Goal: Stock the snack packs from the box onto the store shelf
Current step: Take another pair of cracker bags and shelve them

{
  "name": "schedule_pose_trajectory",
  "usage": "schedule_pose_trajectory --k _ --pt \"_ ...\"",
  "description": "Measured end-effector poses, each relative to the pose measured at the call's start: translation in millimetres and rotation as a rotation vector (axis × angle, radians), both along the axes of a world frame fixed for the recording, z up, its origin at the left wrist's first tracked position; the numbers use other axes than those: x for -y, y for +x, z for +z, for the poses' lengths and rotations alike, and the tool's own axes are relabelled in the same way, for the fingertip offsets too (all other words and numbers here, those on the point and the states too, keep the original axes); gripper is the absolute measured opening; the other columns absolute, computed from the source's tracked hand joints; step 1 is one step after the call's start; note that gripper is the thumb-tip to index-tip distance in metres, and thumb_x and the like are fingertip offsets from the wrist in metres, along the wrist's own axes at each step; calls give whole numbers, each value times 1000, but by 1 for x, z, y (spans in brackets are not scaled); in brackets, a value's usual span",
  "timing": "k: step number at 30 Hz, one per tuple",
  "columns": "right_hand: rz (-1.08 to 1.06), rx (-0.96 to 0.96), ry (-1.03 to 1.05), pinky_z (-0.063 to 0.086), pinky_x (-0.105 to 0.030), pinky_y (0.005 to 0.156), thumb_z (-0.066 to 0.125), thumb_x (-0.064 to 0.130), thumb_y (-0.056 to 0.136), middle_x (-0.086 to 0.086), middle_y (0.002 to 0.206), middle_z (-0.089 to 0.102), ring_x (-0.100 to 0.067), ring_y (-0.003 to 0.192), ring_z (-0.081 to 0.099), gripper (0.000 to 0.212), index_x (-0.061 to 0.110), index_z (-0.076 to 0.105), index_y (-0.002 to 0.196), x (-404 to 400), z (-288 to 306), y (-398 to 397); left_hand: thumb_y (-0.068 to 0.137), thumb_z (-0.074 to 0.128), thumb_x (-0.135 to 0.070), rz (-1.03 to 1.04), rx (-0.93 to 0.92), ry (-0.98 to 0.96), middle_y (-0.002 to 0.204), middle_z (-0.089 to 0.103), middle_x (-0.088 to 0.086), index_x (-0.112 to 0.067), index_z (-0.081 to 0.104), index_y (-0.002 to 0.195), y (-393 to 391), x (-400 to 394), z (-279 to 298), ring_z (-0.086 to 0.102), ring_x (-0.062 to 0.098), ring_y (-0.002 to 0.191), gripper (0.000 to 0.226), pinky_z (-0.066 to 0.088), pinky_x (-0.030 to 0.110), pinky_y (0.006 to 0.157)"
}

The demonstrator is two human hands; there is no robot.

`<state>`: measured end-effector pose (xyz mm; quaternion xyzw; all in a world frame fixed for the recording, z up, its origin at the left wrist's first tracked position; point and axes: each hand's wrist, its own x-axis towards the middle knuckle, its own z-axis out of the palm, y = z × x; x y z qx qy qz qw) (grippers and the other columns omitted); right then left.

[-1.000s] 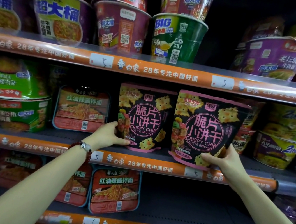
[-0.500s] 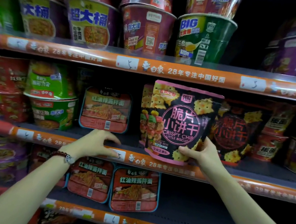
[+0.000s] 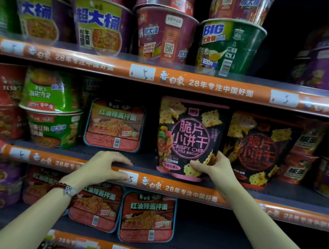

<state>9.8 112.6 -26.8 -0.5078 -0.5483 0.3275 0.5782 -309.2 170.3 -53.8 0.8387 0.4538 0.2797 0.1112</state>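
Black and pink, the snack pack point(image 3: 188, 140) stands upright on the middle shelf point(image 3: 276, 191), its lower corner pinched by the right hand point(image 3: 216, 168). Just beside it stands a darker pack point(image 3: 260, 149). Left hand point(image 3: 101, 168) hovers loosely curled, holding nothing, over the orange shelf edge point(image 3: 182, 191).

- Snack pack point(image 3: 189, 138): "脆片小饼干" in pink inside a circle, "CRISPY CHIP LITTLE BISCUIT" beneath.
- Second pack point(image 3: 258, 149), in shadow to its right: the same "脆片小饼干", dimmer.
- Shelf strip point(image 3: 206, 86): "白象 28年专注中国好面" in white on orange, repeated along the lower strips; the handwritten price tags are not clearly readable.
- Green cup point(image 3: 230, 47): "BIG".
- Yellow-labelled cup point(image 3: 98, 25): "超大桶" in blue.
- Maroon cup point(image 3: 163, 34): "加大桶", with a QR code.
- Noodle tray point(image 3: 115, 125): "红油辣酱拌面"; the same on trays on the shelf below.
- Red tub point(image 3: 298, 169): "板面".
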Motion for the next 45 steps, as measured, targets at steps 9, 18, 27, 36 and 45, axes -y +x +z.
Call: schedule_pose_trajectory --k 9,18,27,36,45 --pt "-42 114 27 56 -40 90 89 23 62 6 104 73 -15 99 68 57 29 60 111 -16 -5 -13 73 79 -39 2 16 -16 116 60 -20 -32 67 112 -1 -1 -2 54 -3 107 42 39 17 87" --pt "-149 257 28 54 -40 93 89 34 58 11 100 72 -12 99 66 59 28 61 109 -13 -3 -15 73 78 -40 16 9 -18 123 61 -15 -30 66 117 0 3 -2 54 5 115 46 43 25 94" --pt "-152 432 -9 50 -36 96 93 28 52 7 114 68 -16 108 62 79 25 55 121 -13 -1 -9 75 76 -42 20 3 -20 126 60 -14 -32 64 120 0 4 -3 54 7 118 47 45 30 98" --pt "-166 481 -49 45 -41 104 92 27 54 3 125 63 -20 120 55 88 23 48 130 -10 -2 -9 75 76 -41 23 4 -24 126 60 -13 -32 64 118 -1 6 -3 54 9 118 46 46 32 98" --pt "-177 562 -122 48 -37 99 89 36 59 -2 123 63 -22 116 57 82 14 49 127 -1 3 -6 78 74 -40 23 -78 -7 123 59 -13 -33 62 116 3 12 3 54 8 115 41 43 22 91"
